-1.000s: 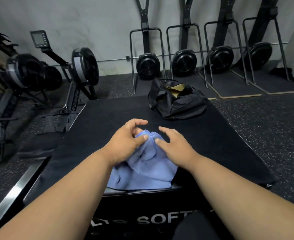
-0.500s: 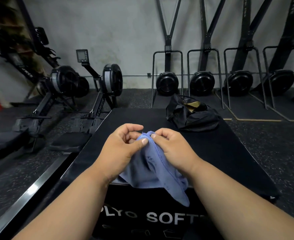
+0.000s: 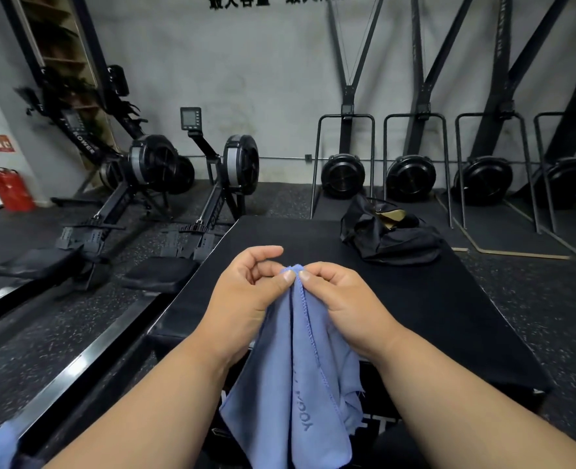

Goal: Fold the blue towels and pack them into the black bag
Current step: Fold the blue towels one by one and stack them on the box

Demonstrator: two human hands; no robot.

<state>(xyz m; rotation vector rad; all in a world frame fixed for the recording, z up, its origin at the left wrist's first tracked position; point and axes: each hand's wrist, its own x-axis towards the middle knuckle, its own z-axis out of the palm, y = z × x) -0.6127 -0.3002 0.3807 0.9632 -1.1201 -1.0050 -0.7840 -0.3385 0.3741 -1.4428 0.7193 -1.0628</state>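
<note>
Left hand (image 3: pixel 242 299) and right hand (image 3: pixel 344 302) pinch the blue towel's (image 3: pixel 300 384) top hem together, cloth hanging over the black box's (image 3: pixel 449 333) near edge. Black bag (image 3: pixel 391 238) sits gaping at far right corner, contents unclear; bare box top between.

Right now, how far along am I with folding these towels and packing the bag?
Nothing looks packed yet. Your left hand and right hand pinch one blue towel by its top edge, hanging unfolded. Left: folding it and placing it into the black bag on the plyo box.
</note>
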